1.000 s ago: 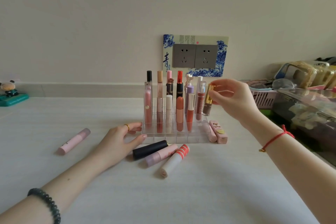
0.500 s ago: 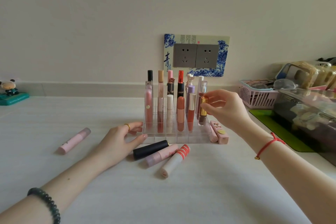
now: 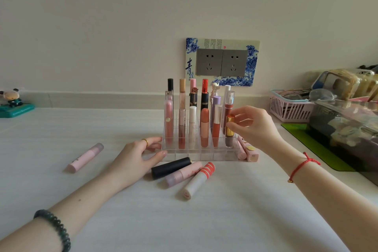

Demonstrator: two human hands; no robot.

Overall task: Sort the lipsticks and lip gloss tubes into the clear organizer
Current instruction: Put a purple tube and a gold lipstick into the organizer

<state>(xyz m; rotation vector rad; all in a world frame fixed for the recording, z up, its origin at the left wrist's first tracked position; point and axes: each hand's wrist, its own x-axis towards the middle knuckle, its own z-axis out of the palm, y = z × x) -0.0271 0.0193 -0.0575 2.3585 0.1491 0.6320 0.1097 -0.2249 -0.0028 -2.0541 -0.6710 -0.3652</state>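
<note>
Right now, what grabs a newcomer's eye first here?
The clear organizer, dead centre, packed with upright tubes, where the right hand pinches a gold-capped tube in the right-end slot. The left hand touches its front left corner, and a black lipstick lies with two loose tubes in front. Behind: a blue-and-white socket plate.

The small gloss tube with a shiny gold cap [image 3: 229,131], right of centre, is mauve-brown below. In the lower middle lie a matte black cylindrical lipstick [image 3: 171,167], a pale lilac-and-pink plastic tube [image 3: 183,174] and a white tube with an orange-red striped cap [image 3: 199,179]; at left lies a soft pink tube [image 3: 85,158]. My red cord bracelet [image 3: 302,164] shows lower right, my dark green bead bracelet [image 3: 55,229] lower left, my gold ring [image 3: 145,141] mid-frame. The grey wall socket [image 3: 222,62] has a blue-and-white floral surround.
</note>
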